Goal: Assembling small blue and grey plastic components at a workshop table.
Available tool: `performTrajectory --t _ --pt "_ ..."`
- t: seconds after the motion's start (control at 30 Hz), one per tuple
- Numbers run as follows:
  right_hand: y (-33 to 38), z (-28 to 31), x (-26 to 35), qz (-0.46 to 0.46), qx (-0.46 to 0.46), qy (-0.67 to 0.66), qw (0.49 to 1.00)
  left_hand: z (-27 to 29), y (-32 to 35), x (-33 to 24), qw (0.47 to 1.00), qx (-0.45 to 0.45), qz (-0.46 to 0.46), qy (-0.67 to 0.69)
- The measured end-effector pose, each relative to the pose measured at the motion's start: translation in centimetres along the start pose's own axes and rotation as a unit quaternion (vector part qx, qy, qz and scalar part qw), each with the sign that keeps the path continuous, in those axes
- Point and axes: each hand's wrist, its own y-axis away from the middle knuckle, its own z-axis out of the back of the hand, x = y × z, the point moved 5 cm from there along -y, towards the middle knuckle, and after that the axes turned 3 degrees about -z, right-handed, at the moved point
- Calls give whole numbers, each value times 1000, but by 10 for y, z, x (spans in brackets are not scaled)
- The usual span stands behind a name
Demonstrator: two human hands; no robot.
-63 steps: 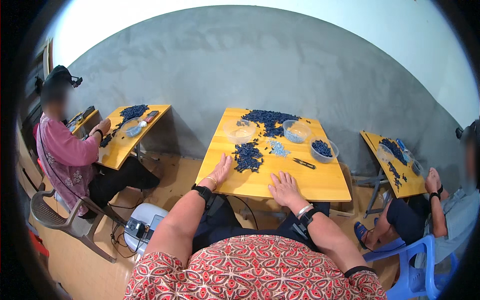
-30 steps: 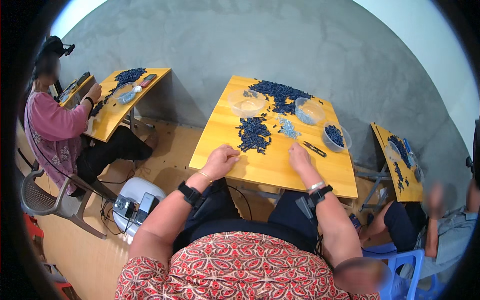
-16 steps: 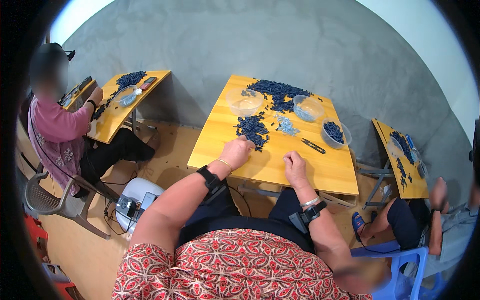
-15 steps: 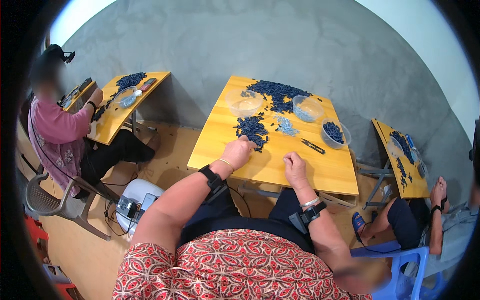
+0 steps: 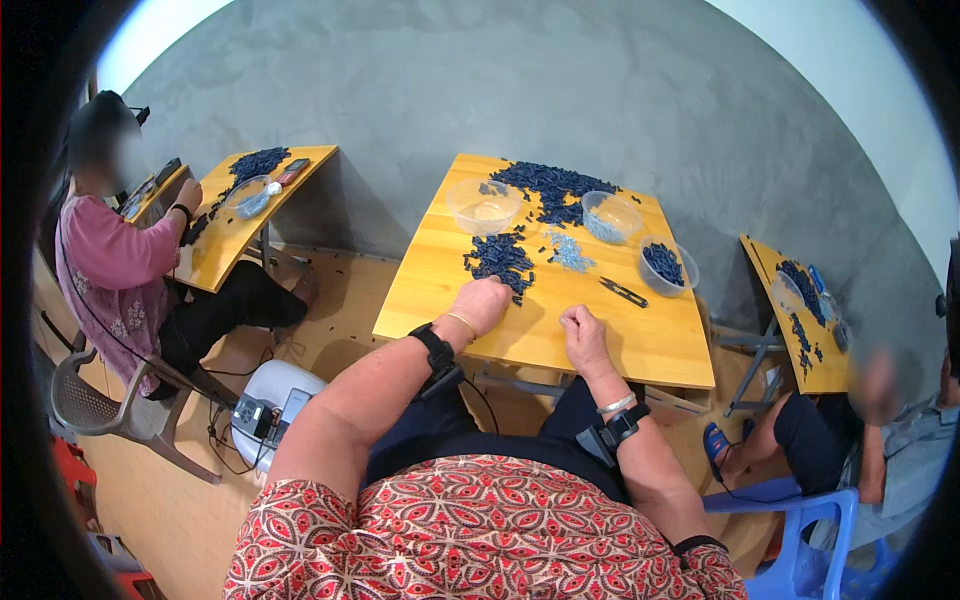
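Head view: both hands curled at the near pile

The left hand (image 5: 482,302) rests loosely fisted on the yellow table (image 5: 640,345), touching the pile of dark blue pieces (image 5: 500,257). The right hand (image 5: 581,330), fingers curled together, sits apart from it.

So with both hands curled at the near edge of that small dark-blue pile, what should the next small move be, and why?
Probably the left hand should pick one piece from the near blue pile. It lies against that pile's near edge, knuckles curled, while the right hand rests closed on bare yellow table, apart from the pieces. Whether either hand already holds a piece cannot be told.
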Motion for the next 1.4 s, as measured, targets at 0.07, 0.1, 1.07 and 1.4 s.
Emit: performTrajectory --t 0.07,0.1,1.07,1.4 --pt "1 1 2 2 -3 14 1000 0 -1 -4 1000 -1 9 -14" --pt "1 2 3 3 -6 27 1000 2 -1 -6 999 0 18 -28" --pt "3 8 -20 -91 -4 -20 996 14 24 99 825 -184 334 417" --pt "-7 -5 64 -151 64 -329 930 63 89 -4 492 -11 167 855"
